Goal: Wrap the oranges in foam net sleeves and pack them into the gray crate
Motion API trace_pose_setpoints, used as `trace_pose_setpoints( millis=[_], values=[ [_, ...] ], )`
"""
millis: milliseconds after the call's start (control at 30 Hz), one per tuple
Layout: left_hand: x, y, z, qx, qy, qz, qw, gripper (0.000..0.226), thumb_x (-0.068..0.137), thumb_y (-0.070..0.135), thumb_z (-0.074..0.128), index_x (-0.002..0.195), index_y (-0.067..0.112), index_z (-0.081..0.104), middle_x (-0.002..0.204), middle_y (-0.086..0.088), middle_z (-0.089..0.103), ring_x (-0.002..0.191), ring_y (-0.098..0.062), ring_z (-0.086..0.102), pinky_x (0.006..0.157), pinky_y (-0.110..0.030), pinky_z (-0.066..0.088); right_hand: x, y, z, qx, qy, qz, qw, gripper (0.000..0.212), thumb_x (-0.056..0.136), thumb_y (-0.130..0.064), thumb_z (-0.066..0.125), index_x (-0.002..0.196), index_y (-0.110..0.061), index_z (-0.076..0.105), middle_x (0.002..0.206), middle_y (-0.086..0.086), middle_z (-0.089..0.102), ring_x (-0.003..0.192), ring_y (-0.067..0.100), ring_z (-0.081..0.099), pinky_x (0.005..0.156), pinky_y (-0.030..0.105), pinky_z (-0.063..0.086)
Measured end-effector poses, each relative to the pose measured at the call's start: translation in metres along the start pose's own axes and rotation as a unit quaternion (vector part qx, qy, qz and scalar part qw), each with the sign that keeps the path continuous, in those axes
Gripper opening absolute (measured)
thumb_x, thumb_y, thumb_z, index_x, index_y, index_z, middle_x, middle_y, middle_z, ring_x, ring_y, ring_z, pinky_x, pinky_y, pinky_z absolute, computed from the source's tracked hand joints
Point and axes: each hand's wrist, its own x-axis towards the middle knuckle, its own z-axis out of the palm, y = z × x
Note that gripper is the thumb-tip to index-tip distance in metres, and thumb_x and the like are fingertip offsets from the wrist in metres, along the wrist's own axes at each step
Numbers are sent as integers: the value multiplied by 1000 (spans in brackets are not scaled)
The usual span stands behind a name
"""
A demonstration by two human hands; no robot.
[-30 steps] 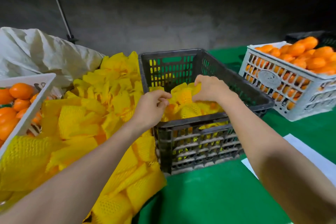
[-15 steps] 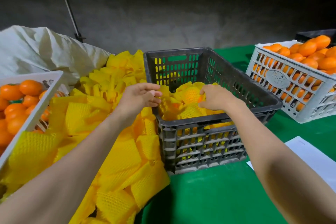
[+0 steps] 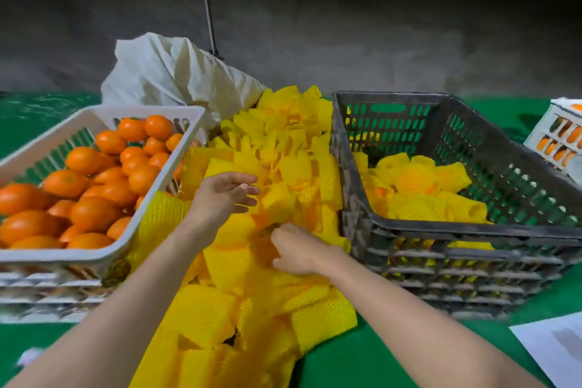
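1. Right now both hands are over the pile of foam net sleeves [image 3: 283,167], which lies between the white basket [image 3: 176,173] of bare oranges [image 3: 94,198] and the gray crate [image 3: 441,230].
2. The left hand [image 3: 223,198] hovers above the pile, fingers loosely spread and gripping nothing.
3. The right hand [image 3: 299,250] has its fingers curled down and looks to be pinching a single sleeve [image 3: 252,258], though blur leaves some doubt.
4. Wrapped oranges [image 3: 412,179] lie in the crate, covering only part of its floor, so I'd judge packing partway done.
5. The step in hand seems to be fetching a fresh sleeve. Next, one must be pulled free of its neighbours, then a bare orange taken from the basket and pushed inside.
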Motion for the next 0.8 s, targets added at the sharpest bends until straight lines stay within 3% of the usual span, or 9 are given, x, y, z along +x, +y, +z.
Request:
trace_pose_setpoints(
  millis=[133,233,300,400,467,533,600,667,800],
  values=[
    [-10,-17,-32,28,12,-31,999,18,93,0,54,109,2,62,91,-8,67,76,-18,64,64,-24,51,15,0,8,-31,-13,9,999,44,85,-29,62,122,-7,51,131,15,51,125,30,42,99,39,32],
    [-18,-24,-46,38,-50,-34,997,39,84,0,66,121,5,56,105,-9,65,87,-16,64,68,-22,54,14,2,-14,129,75,-4,989,30,82,-20,69,107,-6,63,111,15,62,106,24,55,83,30,36],
    [-21,-26,-51,48,-118,-42,991,52,79,5,71,126,15,50,113,2,61,95,-6,61,72,-16,53,10,-1,-34,262,129,-24,956,16,79,-10,72,91,-3,64,92,16,63,87,20,57,73,32,37],
    [-24,-23,-51,43,-152,-40,987,45,78,8,73,115,26,53,106,22,61,90,6,60,72,-12,50,9,-14,-52,395,147,-29,907,17,81,-2,68,96,4,63,94,13,65,78,1,58,71,13,44],
    [-24,-23,-54,-11,-128,-44,991,33,80,4,71,107,19,61,104,7,71,92,-8,67,76,-27,55,11,-23,-57,472,136,-34,871,23,81,2,66,102,-4,60,95,5,62,81,-4,59,72,9,45],
    [-26,-18,-60,-35,-97,-34,994,26,80,3,70,104,14,66,105,-7,72,98,-24,67,79,-39,53,13,-31,-60,515,133,-35,846,43,81,3,66,115,-19,52,104,4,57,93,10,58,78,22,49],
    [-25,-15,-69,-5,-65,-17,998,30,79,8,73,109,10,66,110,-11,70,105,-30,64,83,-40,54,17,-41,-62,419,192,-56,886,59,81,-2,68,125,-34,45,114,-2,51,102,9,53,85,21,46],
    [-24,-12,-76,70,-12,5,997,44,76,17,79,115,6,63,110,-13,66,105,-28,61,79,-36,50,24,-56,-61,264,270,-109,919,54,81,-10,70,126,-32,51,123,-3,50,115,5,46,96,16,36],
    [-19,-7,-95,44,39,50,997,16,76,8,75,85,16,65,71,-5,65,66,-13,55,59,-37,45,45,-89,-61,165,428,-138,878,21,72,-11,75,93,-6,71,101,13,61,100,23,55,89,20,36]
  ],
)
